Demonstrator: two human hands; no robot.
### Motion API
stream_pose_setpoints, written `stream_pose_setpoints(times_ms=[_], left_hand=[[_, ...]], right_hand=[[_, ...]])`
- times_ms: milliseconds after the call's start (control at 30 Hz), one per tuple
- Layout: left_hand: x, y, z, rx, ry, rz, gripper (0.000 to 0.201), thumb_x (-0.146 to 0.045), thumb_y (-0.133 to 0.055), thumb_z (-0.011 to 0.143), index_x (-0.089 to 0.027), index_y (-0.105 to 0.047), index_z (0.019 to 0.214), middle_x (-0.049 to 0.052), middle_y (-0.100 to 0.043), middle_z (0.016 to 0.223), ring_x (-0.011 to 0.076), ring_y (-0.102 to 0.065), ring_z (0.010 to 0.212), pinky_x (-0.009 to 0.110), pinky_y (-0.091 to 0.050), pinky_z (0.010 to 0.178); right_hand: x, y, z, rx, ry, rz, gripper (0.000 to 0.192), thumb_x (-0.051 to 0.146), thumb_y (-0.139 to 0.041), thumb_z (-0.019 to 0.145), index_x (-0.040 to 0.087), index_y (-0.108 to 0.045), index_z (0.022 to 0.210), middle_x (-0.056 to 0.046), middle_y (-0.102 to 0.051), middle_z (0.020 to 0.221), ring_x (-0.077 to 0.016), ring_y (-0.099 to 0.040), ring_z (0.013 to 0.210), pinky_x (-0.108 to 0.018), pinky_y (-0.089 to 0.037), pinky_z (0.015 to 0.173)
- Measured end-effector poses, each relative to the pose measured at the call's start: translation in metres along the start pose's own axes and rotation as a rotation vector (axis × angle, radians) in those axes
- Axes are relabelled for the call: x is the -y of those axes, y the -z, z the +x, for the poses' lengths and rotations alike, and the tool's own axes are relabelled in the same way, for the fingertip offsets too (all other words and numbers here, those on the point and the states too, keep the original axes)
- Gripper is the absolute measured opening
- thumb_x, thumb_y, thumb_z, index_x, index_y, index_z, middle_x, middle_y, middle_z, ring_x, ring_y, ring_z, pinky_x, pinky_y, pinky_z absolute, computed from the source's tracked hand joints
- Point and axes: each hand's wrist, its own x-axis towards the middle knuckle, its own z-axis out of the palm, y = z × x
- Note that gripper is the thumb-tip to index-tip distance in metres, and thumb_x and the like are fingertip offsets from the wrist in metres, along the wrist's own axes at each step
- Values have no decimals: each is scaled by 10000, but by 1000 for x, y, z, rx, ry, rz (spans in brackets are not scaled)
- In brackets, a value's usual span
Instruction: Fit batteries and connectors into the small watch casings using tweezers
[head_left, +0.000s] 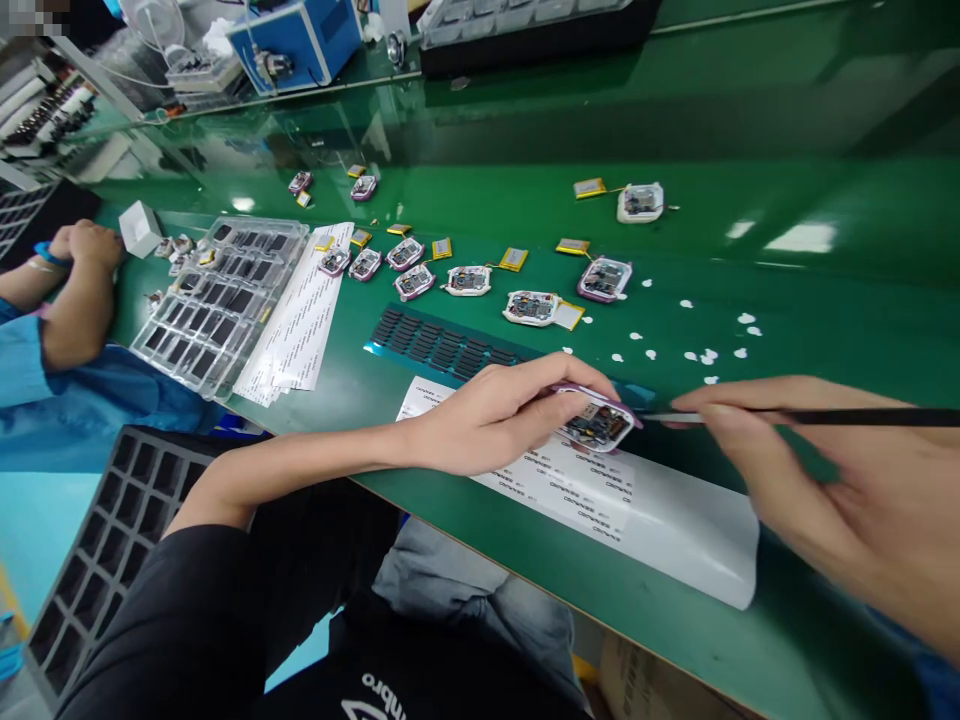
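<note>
Near the tabletop's (750,120) front edge, our left hand (495,410) fingers clamp a small open device (598,423) over a label sheet (600,495); our right hand (832,490) fingers pinch tweezers (810,416), tip beside it.

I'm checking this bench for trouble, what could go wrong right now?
The left hand pinches the small open device only at its edge, so a push from the tweezers in the right hand might slip it. The tip could scratch the exposed board. The label sheet overhangs the table edge.
</note>
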Motion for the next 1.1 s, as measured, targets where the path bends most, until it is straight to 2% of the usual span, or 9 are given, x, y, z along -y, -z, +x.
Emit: stream_pose_setpoints(times_ms=[67, 167, 333, 600, 767, 867, 967, 1033, 1100], left_hand=[[0, -1, 0, -10, -11, 45, 369, -514, -419, 1087, -186, -577, 1148, -36, -493, 712, 116, -412, 593, 275, -366, 583], [2, -3, -1, 25, -35, 241, 330, -457, -387, 1096, -192, -574, 1151, 7, -619, 823, 123, -502, 648, 275, -400, 628], [8, -6, -3, 100, -187, 598, 342, -369, -308, 1109, -191, -589, 1191, 102, -746, 1081, 205, -662, 929, 329, -481, 804], [18, -13, 1, 197, -315, 892, 376, -296, -236, 1147, -167, -574, 1247, 104, -759, 1242, 233, -594, 1268, 393, -374, 931], [19, -15, 2, 206, -332, 949, 388, -286, -225, 1144, -154, -579, 1231, 108, -756, 1238, 237, -585, 1290, 395, -354, 917], [19, -16, 3, 206, -328, 975, 371, -275, -250, 1140, -155, -588, 1236, 105, -759, 1249, 230, -602, 1261, 391, -360, 904], [20, -13, 3, 197, -350, 990, 298, -209, -347, 1105, -163, -610, 1237, 117, -758, 1288, 233, -625, 1219, 382, -387, 888], [20, -9, 2, 238, -463, 934, 263, -138, -432, 1042, -195, -652, 1173, 113, -763, 1309, 234, -646, 1205, 374, -415, 886], [17, -3, -1, 318, -600, 754, 197, -160, -527, 998, -246, -681, 1083, 81, -777, 1307, 223, -679, 1190, 360, -446, 891]], right_hand=[[11, -7, 19, 10, 139, -75, 361, 471, -507, 1056, 292, -765, 877, 7, -824, 929, -201, -777, 825, -334, -558, 613], [19, -8, 30, 45, 239, -104, 433, 470, -449, 1075, 296, -730, 794, 30, -818, 878, -181, -777, 793, -317, -542, 558], [20, -1, 32, 89, 393, -119, 461, 428, -401, 1100, 292, -723, 800, 49, -812, 862, -170, -775, 755, -316, -555, 554], [13, 1, 35, 183, 449, -26, 444, 470, -380, 1098, 317, -769, 948, 45, -823, 941, -182, -785, 783, -331, -601, 590], [9, 4, 28, 160, 589, -130, 382, 285, -363, 1074, 305, -743, 1054, 44, -820, 953, -154, -773, 776, -313, -528, 486], [4, 8, 26, 139, 542, -159, 364, 327, -389, 1067, 331, -752, 1072, 45, -827, 991, -167, -782, 811, -323, -542, 527], [-5, 13, 26, 41, 352, -92, 235, 434, -548, 1031, 380, -751, 1138, 72, -826, 1019, -179, -786, 870, -346, -583, 676], [-9, 16, 25, 7, 288, -46, 236, 434, -620, 1011, 401, -729, 1217, 74, -821, 1064, -186, -785, 927, -362, -596, 797], [-11, 17, 22, -4, 343, -33, 331, 412, -579, 1038, 446, -665, 1355, 78, -809, 1141, -186, -781, 986, -367, -602, 832]])
